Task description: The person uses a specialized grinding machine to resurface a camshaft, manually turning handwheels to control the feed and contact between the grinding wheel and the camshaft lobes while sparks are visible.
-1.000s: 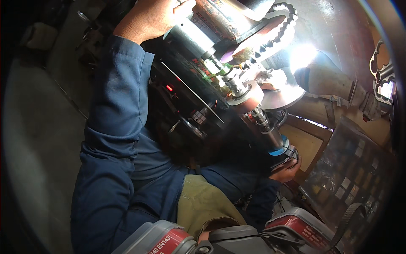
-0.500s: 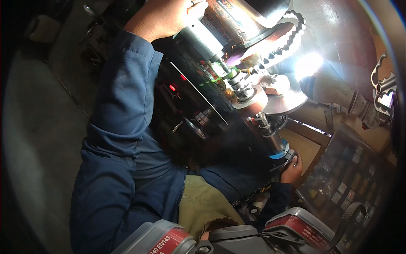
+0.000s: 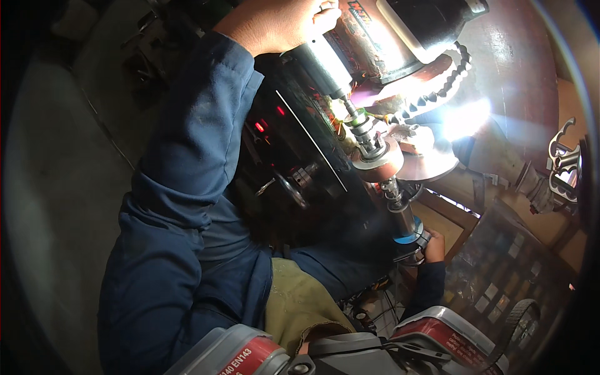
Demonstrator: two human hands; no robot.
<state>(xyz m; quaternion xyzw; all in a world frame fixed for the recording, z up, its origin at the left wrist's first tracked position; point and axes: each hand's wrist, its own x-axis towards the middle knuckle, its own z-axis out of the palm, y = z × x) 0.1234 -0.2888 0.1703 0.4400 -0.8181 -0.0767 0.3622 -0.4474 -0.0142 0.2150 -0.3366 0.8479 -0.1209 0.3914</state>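
Observation:
At the top of the head view my left hand (image 3: 281,25) is closed around the upper end of a bright metal cylinder (image 3: 329,65), its fingers curled and partly cut off by the frame. A thin shaft and chuck (image 3: 365,134) lead from that cylinder to a reddish-brown round wheel (image 3: 379,164). Beside the wheel sits a larger pale disc (image 3: 434,162). Below, a second metal cylinder (image 3: 403,219) carries a blue band (image 3: 410,232). My right hand (image 3: 435,247) grips the dark fitting at its lower end; some fingers are hidden behind it.
A black segmented hose (image 3: 440,90) curves beside the machine body (image 3: 381,34). Glaring light (image 3: 467,119) washes out the area right of the discs. A handwheel (image 3: 290,190) and red indicator lights (image 3: 259,127) show on the dark side. Respirator filters (image 3: 447,337) cover the lower edge.
The machine's upper part and my left hand appear farther right, as the view has shifted and turned slightly. My right hand sits slightly higher in the picture. Both hands keep their holds.

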